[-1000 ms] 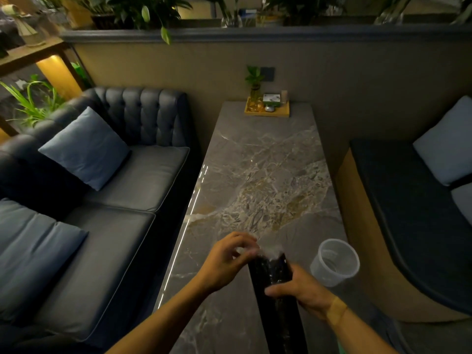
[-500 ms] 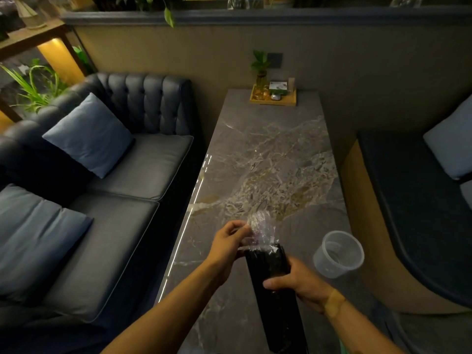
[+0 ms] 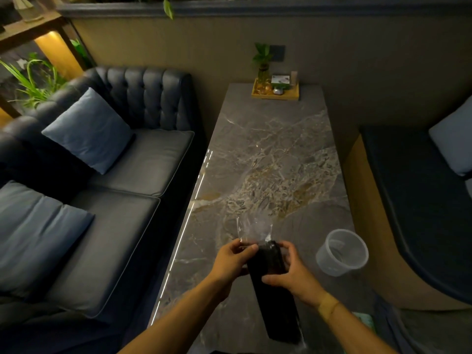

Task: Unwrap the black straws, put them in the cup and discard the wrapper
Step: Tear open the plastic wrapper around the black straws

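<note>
A long bundle of black straws (image 3: 277, 302) in a clear plastic wrapper (image 3: 254, 229) is held tilted above the near end of the marble table (image 3: 268, 154). My left hand (image 3: 231, 261) pinches the wrapper's loose clear top at the bundle's upper left. On the bundle's upper right side, my right hand (image 3: 291, 273) grips around the straws through the wrapper. The loose wrapper end stands up, spread wide above the straw tips. A clear plastic cup (image 3: 342, 252) stands upright on the table to the right of my hands, with nothing visible inside.
A wooden tray (image 3: 274, 92) with a small plant and other small items sits at the table's far end by the wall. A dark sofa (image 3: 102, 187) with blue cushions runs along the left. A dark bench (image 3: 419, 200) with pale cushions lies to the right.
The clear wrapper top, bunched between my fingers a second ago, now stands up and spreads open above the straws. My right hand has slid up nearer the bundle's top. The view has tilted down.
</note>
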Demonstrator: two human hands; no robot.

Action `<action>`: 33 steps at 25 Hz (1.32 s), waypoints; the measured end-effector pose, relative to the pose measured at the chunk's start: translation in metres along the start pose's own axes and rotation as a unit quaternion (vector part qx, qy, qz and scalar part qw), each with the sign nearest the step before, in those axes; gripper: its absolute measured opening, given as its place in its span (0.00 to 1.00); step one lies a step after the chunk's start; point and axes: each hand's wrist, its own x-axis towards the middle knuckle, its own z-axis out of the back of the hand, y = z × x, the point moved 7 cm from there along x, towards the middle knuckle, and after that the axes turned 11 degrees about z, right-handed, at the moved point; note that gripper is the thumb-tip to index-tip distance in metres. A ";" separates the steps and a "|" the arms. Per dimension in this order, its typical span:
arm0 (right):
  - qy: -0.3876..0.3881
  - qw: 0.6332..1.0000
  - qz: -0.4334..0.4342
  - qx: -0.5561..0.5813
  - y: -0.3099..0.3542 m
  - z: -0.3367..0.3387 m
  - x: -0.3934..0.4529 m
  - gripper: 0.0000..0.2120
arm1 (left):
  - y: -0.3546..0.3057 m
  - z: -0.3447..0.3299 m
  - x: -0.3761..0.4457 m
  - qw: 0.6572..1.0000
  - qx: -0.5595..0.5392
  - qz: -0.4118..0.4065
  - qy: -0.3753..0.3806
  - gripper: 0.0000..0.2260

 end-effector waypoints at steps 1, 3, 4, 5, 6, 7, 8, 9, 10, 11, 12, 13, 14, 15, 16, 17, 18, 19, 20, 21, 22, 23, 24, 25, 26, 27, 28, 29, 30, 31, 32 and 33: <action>-0.048 0.997 0.017 -0.053 -0.003 0.003 -0.001 0.39 | 0.004 0.004 0.002 1.000 0.006 -0.006 -0.028 0.03; -0.118 0.975 0.071 -0.173 -0.005 0.005 -0.003 0.37 | 0.013 0.009 0.007 0.997 0.021 -0.018 -0.069 0.02; -0.125 0.960 0.098 -0.231 -0.004 0.001 -0.004 0.35 | 0.018 0.010 0.008 0.996 0.032 -0.024 -0.085 0.02; -0.117 0.947 0.113 -0.276 -0.005 -0.005 -0.002 0.32 | 0.023 0.011 0.010 0.994 0.045 -0.028 -0.099 0.01; -0.102 0.941 0.110 -0.302 -0.009 -0.011 -0.001 0.31 | 0.028 0.011 0.011 0.992 0.054 -0.029 -0.107 0.01; -0.087 0.941 0.095 -0.313 -0.014 -0.016 0.002 0.32 | 0.033 0.009 0.012 0.993 0.053 -0.028 -0.106 0.01; -0.075 0.943 0.074 -0.315 -0.020 -0.020 0.005 0.33 | 0.038 0.006 0.013 0.994 0.046 -0.025 -0.099 0.02; -0.068 0.946 0.053 -0.314 -0.026 -0.022 0.007 0.34 | 0.042 0.003 0.014 0.995 0.040 -0.022 -0.090 0.03; -0.065 0.947 0.040 -0.312 -0.029 -0.024 0.008 0.34 | 0.044 0.001 0.015 0.996 0.038 -0.020 -0.081 0.03; -0.062 0.949 0.035 -0.308 -0.031 -0.024 0.009 0.33 | 0.046 -0.001 0.015 0.997 0.036 -0.019 -0.072 0.04; -0.060 0.951 0.034 -0.302 -0.031 -0.024 0.010 0.32 | 0.047 -0.001 0.016 0.997 0.029 -0.018 -0.063 0.05; -0.060 0.954 0.033 -0.291 -0.031 -0.024 0.010 0.31 | 0.047 0.000 0.018 0.998 0.020 -0.016 -0.057 0.05; -0.064 0.958 0.032 -0.276 -0.031 -0.022 0.010 0.29 | 0.048 0.002 0.019 0.998 0.015 -0.014 -0.051 0.06; -0.071 0.963 0.032 -0.258 -0.030 -0.020 0.010 0.27 | 0.049 0.003 0.021 0.999 0.016 -0.010 -0.045 0.06; -0.075 0.967 0.036 -0.241 -0.029 -0.018 0.010 0.24 | 0.050 0.005 0.022 0.999 0.020 -0.008 -0.041 0.05; -0.078 0.970 0.042 -0.227 -0.029 -0.017 0.011 0.21 | 0.050 0.006 0.022 0.999 0.025 -0.007 -0.037 0.05; -0.079 0.972 0.047 -0.218 -0.028 -0.016 0.011 0.20 | 0.050 0.006 0.024 0.999 0.028 -0.009 -0.033 0.05; -0.081 0.973 0.051 -0.208 -0.028 -0.015 0.012 0.19 | 0.050 0.006 0.025 0.999 0.029 -0.011 -0.028 0.05; -0.083 0.976 0.053 -0.195 -0.029 -0.014 0.012 0.17 | 0.050 0.007 0.026 0.999 0.028 -0.014 -0.024 0.05; -0.084 0.979 0.053 -0.180 -0.029 -0.013 0.012 0.17 | 0.050 0.007 0.027 0.999 0.028 -0.017 -0.021 0.04; -0.085 0.981 0.050 -0.167 -0.030 -0.012 0.012 0.17 | 0.050 0.007 0.027 0.999 0.032 -0.021 -0.020 0.04; -0.087 0.983 0.048 -0.156 -0.032 -0.011 0.013 0.17 | 0.049 0.008 0.028 0.999 0.040 -0.026 -0.019 0.04; -0.093 0.983 0.045 -0.149 -0.034 -0.009 0.015 0.16 | 0.049 0.008 0.029 0.998 0.049 -0.031 -0.018 0.03; -0.100 0.984 0.042 -0.142 -0.037 -0.006 0.016 0.15 | 0.048 0.007 0.029 0.998 0.054 -0.033 -0.018 0.03; -0.105 0.984 0.038 -0.137 -0.039 -0.005 0.017 0.13 | 0.047 0.007 0.030 0.998 0.058 -0.035 -0.019 0.03; -0.107 0.985 0.035 -0.133 -0.040 -0.003 0.019 0.11 | 0.047 0.008 0.032 0.997 0.061 -0.035 -0.020 0.04; -0.111 0.984 0.033 -0.132 -0.041 -0.002 0.020 0.09 | 0.047 0.008 0.034 0.997 0.063 -0.036 -0.020 0.05; -0.116 0.984 0.032 -0.131 -0.041 -0.001 0.021 0.07 | 0.046 0.009 0.035 0.997 0.064 -0.035 -0.021 0.05; -0.121 0.983 0.031 -0.131 -0.041 0.001 0.022 0.06 | 0.046 0.011 0.037 0.997 0.064 -0.033 -0.023 0.05; -0.124 0.983 0.029 -0.130 -0.041 0.003 0.022 0.05 | 0.047 0.013 0.039 0.997 0.063 -0.032 -0.026 0.05; -0.126 0.983 0.025 -0.134 -0.041 0.005 0.023 0.05 | 0.048 0.016 0.041 0.997 0.062 -0.031 -0.030 0.05; -0.122 0.983 0.018 -0.133 -0.041 0.006 0.024 0.05 | 0.048 0.017 0.043 0.997 0.067 -0.031 -0.037 0.04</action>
